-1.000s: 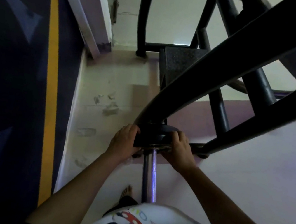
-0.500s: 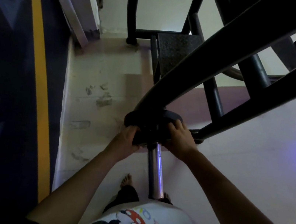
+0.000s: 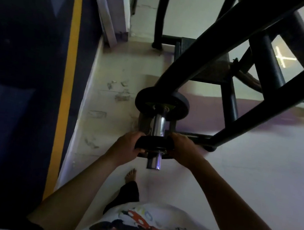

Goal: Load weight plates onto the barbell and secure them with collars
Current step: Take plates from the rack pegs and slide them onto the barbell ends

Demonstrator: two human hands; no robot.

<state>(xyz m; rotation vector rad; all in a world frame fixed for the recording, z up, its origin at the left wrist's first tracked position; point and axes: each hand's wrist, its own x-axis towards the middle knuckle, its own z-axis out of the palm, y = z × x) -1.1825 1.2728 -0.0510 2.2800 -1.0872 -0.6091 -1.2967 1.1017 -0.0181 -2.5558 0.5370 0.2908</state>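
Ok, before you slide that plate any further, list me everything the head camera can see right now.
weight plate on bar: one, black, far up the barbell sleeve against the rack
held weight plate: one, black, near the sleeve's end, gripped on both sides
barbell sleeve: one, chrome, runs through both plates, tip pointing at the person
rack frame: black metal tubes, crossing upper right
floor: pale, with scuff marks to the left
mat: dark blue with a yellow stripe, left side
left hand: on the held plate's left edge
right hand: on its right edge
bare foot: on the floor below the sleeve
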